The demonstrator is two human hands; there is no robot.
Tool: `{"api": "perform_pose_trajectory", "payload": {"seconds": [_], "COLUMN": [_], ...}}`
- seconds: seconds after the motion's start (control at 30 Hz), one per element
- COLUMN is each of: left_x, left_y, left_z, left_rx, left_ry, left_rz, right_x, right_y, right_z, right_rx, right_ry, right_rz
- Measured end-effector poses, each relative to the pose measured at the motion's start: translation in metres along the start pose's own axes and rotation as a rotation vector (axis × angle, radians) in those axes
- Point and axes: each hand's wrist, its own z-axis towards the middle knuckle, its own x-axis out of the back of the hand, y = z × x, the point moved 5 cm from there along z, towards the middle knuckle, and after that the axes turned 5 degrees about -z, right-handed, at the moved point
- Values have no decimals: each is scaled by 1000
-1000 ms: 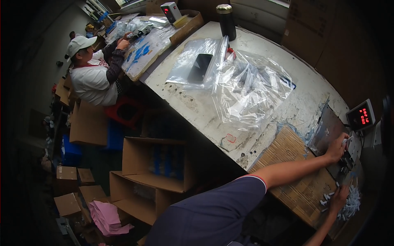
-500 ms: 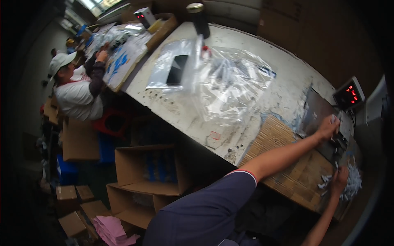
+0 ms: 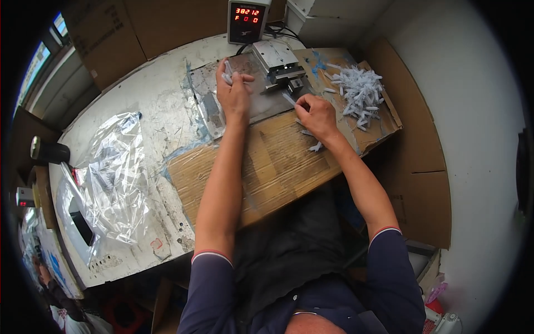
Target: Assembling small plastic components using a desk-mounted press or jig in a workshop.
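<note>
My left hand (image 3: 233, 94) rests on a grey metal plate (image 3: 208, 89) and is closed on several small white plastic pieces (image 3: 227, 71) that stick out above the fingers. My right hand (image 3: 316, 114) pinches one small white piece (image 3: 289, 100) just in front of a small metal fixture (image 3: 279, 64). A heap of the same white pieces (image 3: 360, 92) lies right of that hand on the brown cardboard sheet (image 3: 272, 167). A few loose pieces (image 3: 315, 147) lie by my right wrist.
A grey box with a red digit display (image 3: 247, 19) stands behind the fixture. Crumpled clear plastic bags (image 3: 114, 178) cover the left of the worn white table (image 3: 161, 106). A dark cylinder (image 3: 47, 150) stands at the far left. Cardboard panels (image 3: 417, 150) line the right side.
The view has swung from the left side of the table to straight over the fixture. Both hands remain at the fixture; the seated person in a cap is almost out of view.
</note>
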Motion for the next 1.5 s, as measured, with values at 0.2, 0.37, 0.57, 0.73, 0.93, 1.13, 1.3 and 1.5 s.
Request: {"api": "perform_pose_trajectory", "payload": {"seconds": [0.2,0.37,0.57,0.73,0.93,1.13,1.3,1.5], "left_x": [3,-1,1,12,7,0,-25,-43], "left_y": [-8,-10,-7,-5,6,10,15,17], "left_z": [-2,0,-2,2,-5,-10,-24,-39], "left_rx": [-101,-62,44,-71,-220,-209,-500,-436], "left_ry": [11,5,53,122,178,149,-50,-287], "left_rz": [101,74,-49,120,332,534,864,1121], "right_x": [-5,-20,-30,-38,-41,-42,-36,-1], "right_y": [21,24,15,8,11,11,19,20], "right_z": [1,1,20,23,18,20,19,-3], "right_rx": [-493,-398,-297,-326,-352,-348,-405,-316], "right_ry": [-87,-102,38,120,166,177,137,92], "right_rz": [945,682,313,285,392,374,471,387]}}
